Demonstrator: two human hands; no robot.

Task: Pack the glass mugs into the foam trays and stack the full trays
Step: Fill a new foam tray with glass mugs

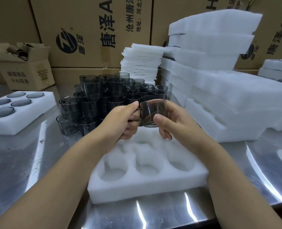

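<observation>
I hold one smoky glass mug [153, 112] in the air above a white foam tray [146, 182] whose round pockets hold nothing. My left hand [122, 120] grips the mug's handle. My right hand [171, 120] wraps round the mug's body, thumb in front. Behind my hands stands a pile of stacked grey glass mugs [103, 100]. At the far left lies a foam tray [24, 116] with mugs seated in its pockets.
The steel table [18, 162] is shiny. Tall stacks of empty foam trays [219, 96] fill the right side, with thin foam sheets [141, 63] behind the mugs. Large cardboard cartons [90, 30] wall the back; a small open box [26, 70] sits back left.
</observation>
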